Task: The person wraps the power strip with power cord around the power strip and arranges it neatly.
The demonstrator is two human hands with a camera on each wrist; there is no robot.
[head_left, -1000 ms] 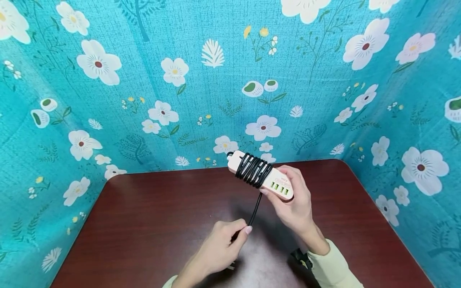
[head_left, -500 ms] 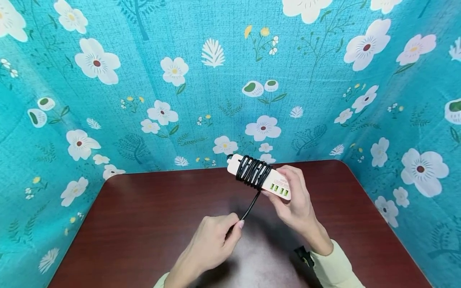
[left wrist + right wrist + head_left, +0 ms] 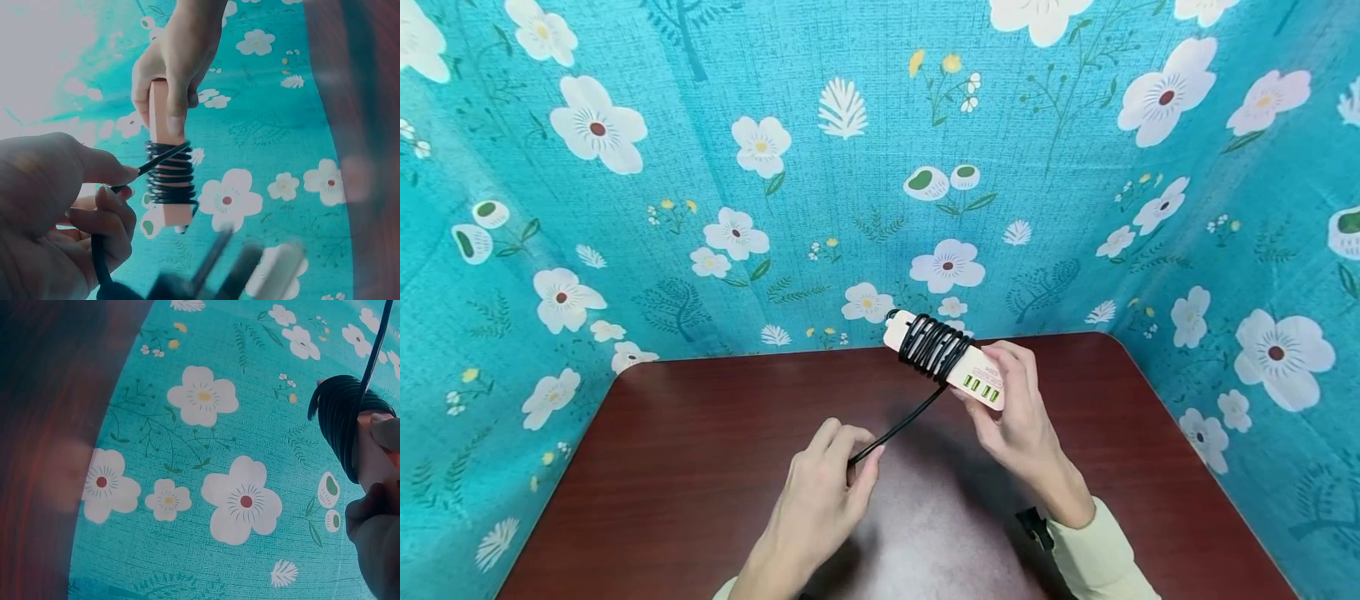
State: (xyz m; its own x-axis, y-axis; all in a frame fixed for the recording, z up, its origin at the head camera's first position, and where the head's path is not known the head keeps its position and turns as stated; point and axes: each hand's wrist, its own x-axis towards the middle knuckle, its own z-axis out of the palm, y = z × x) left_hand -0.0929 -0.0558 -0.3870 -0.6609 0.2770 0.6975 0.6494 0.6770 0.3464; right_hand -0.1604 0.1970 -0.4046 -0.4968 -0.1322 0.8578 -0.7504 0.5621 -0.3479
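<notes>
A white power strip [image 3: 895, 335] with several green USB ports is held above the table, tilted, by my right hand [image 3: 1019, 421], which grips its near end. Black cord [image 3: 934, 346] is wound in several turns round its far half. From the windings a free length of cord [image 3: 901, 427] runs taut to my left hand [image 3: 820, 492], pinched between thumb and fingers. In the left wrist view the cord passes through the left hand [image 3: 69, 206] to a blurred plug [image 3: 240, 272] with metal prongs. The right wrist view catches the wound coil [image 3: 340, 422] at its edge.
A dark red-brown table [image 3: 715, 442] lies underneath. Teal flowered cloth [image 3: 850, 192] hangs behind it and at both sides. A small black object [image 3: 1034, 527] sits by the right sleeve [image 3: 1090, 550].
My left hand has moved left and slightly up with the cord, so more free cord shows between it and the strip. The strip has shifted only slightly in my right hand's grip.
</notes>
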